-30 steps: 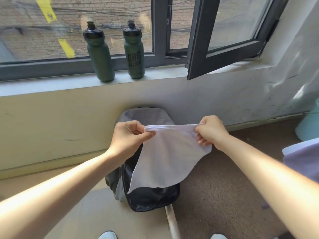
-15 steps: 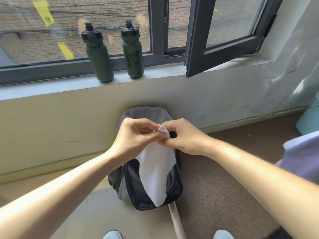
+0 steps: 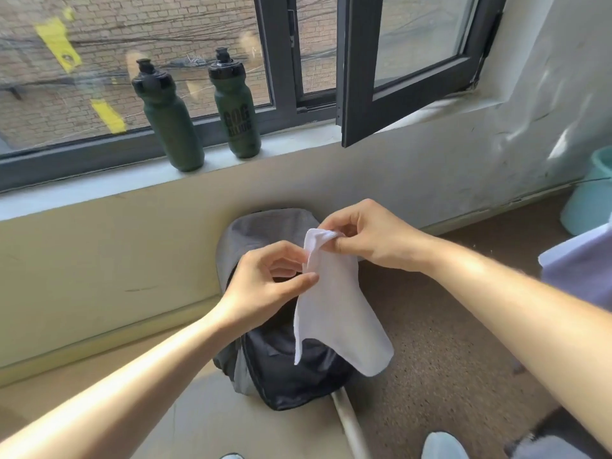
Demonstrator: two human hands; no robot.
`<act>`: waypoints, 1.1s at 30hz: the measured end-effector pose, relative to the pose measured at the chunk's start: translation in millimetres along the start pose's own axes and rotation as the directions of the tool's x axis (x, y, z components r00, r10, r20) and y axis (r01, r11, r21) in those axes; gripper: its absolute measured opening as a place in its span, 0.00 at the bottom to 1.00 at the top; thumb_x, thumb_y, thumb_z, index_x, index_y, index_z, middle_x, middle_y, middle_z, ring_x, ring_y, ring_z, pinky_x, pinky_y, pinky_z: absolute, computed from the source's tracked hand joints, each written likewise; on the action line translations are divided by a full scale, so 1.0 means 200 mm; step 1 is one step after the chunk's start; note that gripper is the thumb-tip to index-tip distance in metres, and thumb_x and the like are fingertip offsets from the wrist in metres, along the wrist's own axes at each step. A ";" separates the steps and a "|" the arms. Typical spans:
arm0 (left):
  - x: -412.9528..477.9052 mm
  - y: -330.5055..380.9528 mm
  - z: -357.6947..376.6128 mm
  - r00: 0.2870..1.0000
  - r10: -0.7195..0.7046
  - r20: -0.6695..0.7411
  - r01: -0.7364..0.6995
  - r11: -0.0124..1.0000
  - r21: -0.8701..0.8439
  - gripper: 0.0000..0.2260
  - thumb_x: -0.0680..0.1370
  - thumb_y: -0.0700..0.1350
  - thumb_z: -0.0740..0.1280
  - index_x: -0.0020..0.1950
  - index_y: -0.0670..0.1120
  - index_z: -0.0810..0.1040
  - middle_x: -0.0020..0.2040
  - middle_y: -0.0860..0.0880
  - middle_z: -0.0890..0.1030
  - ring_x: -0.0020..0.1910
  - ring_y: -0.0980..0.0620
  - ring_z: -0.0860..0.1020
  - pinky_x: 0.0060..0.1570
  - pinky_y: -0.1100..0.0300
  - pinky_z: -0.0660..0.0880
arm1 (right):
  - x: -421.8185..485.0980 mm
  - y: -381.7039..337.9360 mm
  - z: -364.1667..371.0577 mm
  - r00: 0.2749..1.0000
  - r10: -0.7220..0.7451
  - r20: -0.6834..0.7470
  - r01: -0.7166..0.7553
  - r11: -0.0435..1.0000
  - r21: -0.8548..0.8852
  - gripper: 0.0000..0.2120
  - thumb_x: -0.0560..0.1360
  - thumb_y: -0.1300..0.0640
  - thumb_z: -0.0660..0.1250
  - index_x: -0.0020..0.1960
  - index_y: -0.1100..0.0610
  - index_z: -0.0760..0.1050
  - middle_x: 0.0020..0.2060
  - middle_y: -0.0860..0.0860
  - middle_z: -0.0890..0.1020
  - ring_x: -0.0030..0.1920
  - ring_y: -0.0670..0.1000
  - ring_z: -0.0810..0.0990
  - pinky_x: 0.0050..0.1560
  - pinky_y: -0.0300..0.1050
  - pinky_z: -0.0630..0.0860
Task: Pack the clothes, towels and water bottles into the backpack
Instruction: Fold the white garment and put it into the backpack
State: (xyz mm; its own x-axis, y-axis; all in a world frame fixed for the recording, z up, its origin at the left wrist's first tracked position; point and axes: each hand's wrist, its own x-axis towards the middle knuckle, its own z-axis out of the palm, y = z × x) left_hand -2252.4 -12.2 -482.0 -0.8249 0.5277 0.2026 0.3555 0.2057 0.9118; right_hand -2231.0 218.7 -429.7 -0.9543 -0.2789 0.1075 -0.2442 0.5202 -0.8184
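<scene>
A small white towel [image 3: 334, 313] hangs folded in half above the backpack. My right hand [image 3: 371, 240] pinches its bunched top corners. My left hand [image 3: 265, 286] is lower, with thumb and fingers closing on the towel's left edge. The grey and black backpack [image 3: 261, 233] leans against the wall below the window, its dark front showing under the towel. Two dark green water bottles stand upright on the windowsill, one on the left [image 3: 167, 119] and a printed one on the right [image 3: 236, 107].
An open window sash [image 3: 407, 91] juts into the room above right of the backpack. A pale lilac cloth [image 3: 583, 260] lies at the right edge, with a turquoise bucket [image 3: 589, 200] behind it. A white bar [image 3: 347, 422] runs along the floor near my shoes.
The towel was stretched wide between both hands, then its corners were brought together. Now my right hand holds the top corners alone and my left hand has slid down to the folded edge.
</scene>
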 end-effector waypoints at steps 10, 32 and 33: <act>0.03 -0.17 0.11 0.982 0.062 0.179 -0.147 0.848 0.510 0.09 0.82 0.50 0.68 0.43 0.54 0.84 0.43 0.63 0.75 0.43 0.55 0.77 0.42 0.56 0.72 | -0.04 0.01 -0.14 0.996 -0.022 -0.086 0.029 0.996 0.084 0.06 0.79 0.57 0.70 0.52 0.51 0.85 0.49 0.49 0.87 0.53 0.52 0.84 0.56 0.46 0.80; 0.09 -0.28 -0.18 0.999 0.015 -0.048 0.014 0.834 0.552 0.19 0.67 0.55 0.82 0.23 0.64 0.75 0.31 0.54 0.75 0.28 0.55 0.71 0.32 0.62 0.62 | -0.04 0.32 -0.27 0.828 0.351 -0.437 -0.332 0.936 0.122 0.02 0.79 0.61 0.71 0.48 0.58 0.82 0.44 0.51 0.83 0.44 0.47 0.79 0.46 0.42 0.77; 0.09 -0.26 -0.19 0.995 0.036 -0.092 0.015 0.864 0.503 0.16 0.66 0.56 0.81 0.24 0.64 0.77 0.31 0.53 0.75 0.28 0.55 0.70 0.31 0.63 0.62 | -0.04 0.34 -0.27 0.820 0.364 -0.441 -0.350 0.929 0.116 0.03 0.79 0.61 0.71 0.45 0.56 0.80 0.43 0.51 0.82 0.43 0.46 0.78 0.44 0.41 0.76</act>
State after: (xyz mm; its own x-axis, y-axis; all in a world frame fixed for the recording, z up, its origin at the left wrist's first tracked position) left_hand -2302.7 -45.4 -512.2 -0.8484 0.4568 0.2674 0.5158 0.5999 0.6116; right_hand -2249.4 299.1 -455.1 -0.9476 0.3169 0.0390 0.1274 0.4874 -0.8639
